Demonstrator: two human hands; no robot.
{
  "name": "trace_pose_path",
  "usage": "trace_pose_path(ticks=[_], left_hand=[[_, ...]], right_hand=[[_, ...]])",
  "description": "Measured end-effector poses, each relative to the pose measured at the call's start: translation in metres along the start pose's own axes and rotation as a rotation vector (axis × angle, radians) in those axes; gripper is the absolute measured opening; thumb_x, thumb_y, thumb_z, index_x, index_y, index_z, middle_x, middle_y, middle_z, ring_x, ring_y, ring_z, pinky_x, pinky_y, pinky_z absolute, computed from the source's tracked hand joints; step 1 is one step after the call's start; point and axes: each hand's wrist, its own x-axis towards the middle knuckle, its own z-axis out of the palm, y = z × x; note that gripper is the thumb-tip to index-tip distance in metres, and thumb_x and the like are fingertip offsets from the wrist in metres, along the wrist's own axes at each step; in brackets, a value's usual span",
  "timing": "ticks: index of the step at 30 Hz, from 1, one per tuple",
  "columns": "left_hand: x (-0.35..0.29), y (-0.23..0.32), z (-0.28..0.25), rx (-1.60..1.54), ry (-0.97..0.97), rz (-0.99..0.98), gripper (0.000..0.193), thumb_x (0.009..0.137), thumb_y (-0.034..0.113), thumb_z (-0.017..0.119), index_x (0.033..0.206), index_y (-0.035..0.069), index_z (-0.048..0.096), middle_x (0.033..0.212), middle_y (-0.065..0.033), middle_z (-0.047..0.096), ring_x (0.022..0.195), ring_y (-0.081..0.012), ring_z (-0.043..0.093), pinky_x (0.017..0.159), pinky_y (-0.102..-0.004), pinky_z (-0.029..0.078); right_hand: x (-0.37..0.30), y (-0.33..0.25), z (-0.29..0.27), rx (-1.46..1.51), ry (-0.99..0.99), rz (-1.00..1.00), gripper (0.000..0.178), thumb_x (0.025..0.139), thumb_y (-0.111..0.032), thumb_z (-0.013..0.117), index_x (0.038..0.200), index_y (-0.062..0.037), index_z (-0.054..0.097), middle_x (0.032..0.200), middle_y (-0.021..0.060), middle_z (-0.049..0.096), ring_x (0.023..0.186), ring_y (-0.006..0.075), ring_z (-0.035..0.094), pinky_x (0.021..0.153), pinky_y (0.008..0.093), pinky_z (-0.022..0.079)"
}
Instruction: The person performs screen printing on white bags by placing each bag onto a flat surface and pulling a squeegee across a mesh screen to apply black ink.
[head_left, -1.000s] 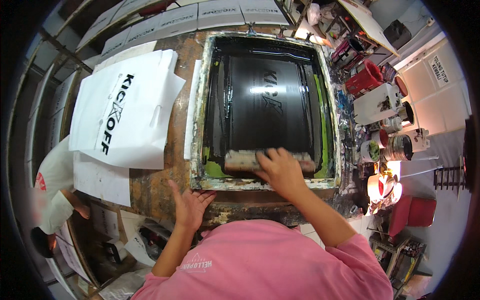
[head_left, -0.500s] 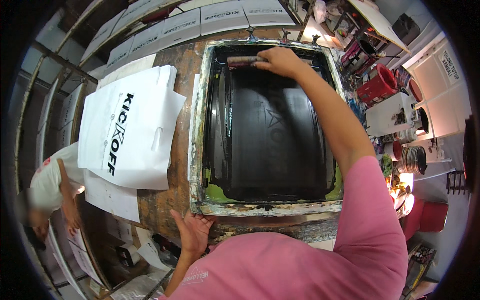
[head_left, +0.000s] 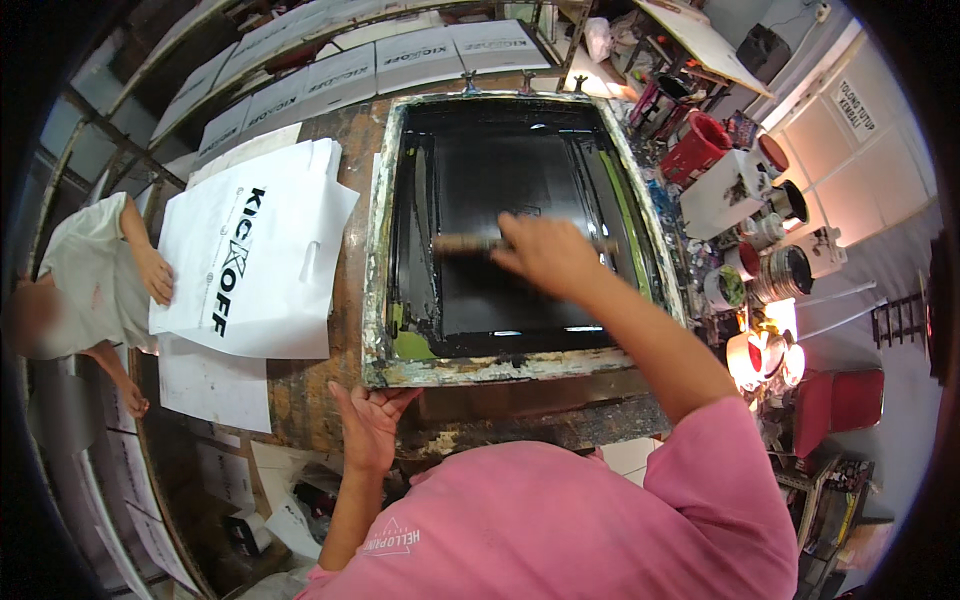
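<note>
A screen printing frame (head_left: 375, 250) with a paint-spattered wooden border and dark mesh lies over the worktable. Black ink coats much of its inner area. My right hand (head_left: 545, 255) is closed round the handle of a squeegee (head_left: 462, 243), which lies crosswise near the middle of the mesh. My left hand (head_left: 372, 425) is palm up at the frame's near left corner, fingers curled against the underside of its edge and thumb held apart. Left of the frame lies a stack of white bags (head_left: 270, 250) with black print and a cut-out handle slot.
At the left, another person's hand (head_left: 155, 275) touches the stack's edge. Printed white bags (head_left: 415, 60) line a rack at the back. Metal clamps (head_left: 527, 82) stand along the frame's far edge. A red bucket (head_left: 695, 148) and several ink tins (head_left: 780, 272) crowd the right side.
My right hand has drawn the squeegee from the far end of the mesh to about its middle. My left hand stays at the near corner. The other person has reached the bag stack.
</note>
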Motion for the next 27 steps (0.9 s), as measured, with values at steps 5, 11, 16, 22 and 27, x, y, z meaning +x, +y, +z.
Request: trace_pose_path(ticks=[5,11,16,22,27], left_hand=[[-0.006,0.019,0.009,-0.076,-0.138,0.11,0.094,0.095,0.079,0.034,0.14,-0.004,0.038,0.133,-0.0239,0.059,0.122,-0.0352,0.063,0.111,-0.052,0.046],[0.011,0.092,0.064,-0.285,-0.68,0.399,0.107,0.089,0.081,0.047,0.151,-0.005,0.032,0.15,-0.0274,0.044,0.143,-0.0437,0.04,0.123,-0.0577,0.026],[0.046,0.03,0.062,1.284,-0.219,0.715,0.106,0.09,0.08,0.044,0.159,0.002,0.026,0.163,-0.0276,0.026,0.153,-0.044,0.017,0.119,-0.0673,0.003],[0.068,-0.032,0.028,2.112,0.069,0.609,0.11,0.087,0.087,0.036,0.16,0.004,0.029,0.167,-0.0225,0.022,0.157,-0.0406,0.005,0.113,-0.0753,-0.014],[0.077,-0.006,0.062,1.872,0.017,0.751,0.088,0.092,0.065,0.058,0.148,-0.002,0.047,0.151,-0.0211,0.049,0.152,-0.0371,0.029,0.117,-0.0733,-0.006]], right_hand=[[-0.088,-0.079,-0.08,0.081,0.014,0.036,0.038,0.091,-0.038,0.067,0.107,-0.0045,0.058,0.091,0.0145,0.06,0.09,0.0349,0.064,0.076,0.0492,0.054],[-0.048,-0.092,-0.154,-0.295,0.523,-0.035,0.031,0.089,-0.036,0.065,0.096,-0.0058,0.063,0.086,0.0123,0.062,0.087,0.0322,0.063,0.091,0.0521,0.042],[-0.005,-0.073,-0.186,-0.288,0.747,-0.098,0.033,0.089,-0.037,0.061,0.08,-0.0063,0.066,0.07,0.0117,0.064,0.074,0.0317,0.065,0.081,0.0491,0.041],[0.021,-0.077,-0.22,-0.192,0.72,-0.063,0.039,0.088,-0.034,0.056,0.074,0.0009,0.062,0.067,0.0171,0.06,0.066,0.0345,0.059,0.066,0.0452,0.046],[0.042,-0.08,-0.245,-0.123,0.656,0.051,0.043,0.086,-0.035,0.053,0.065,0.0021,0.061,0.057,0.0159,0.058,0.057,0.031,0.058,0.06,0.0443,0.049]])
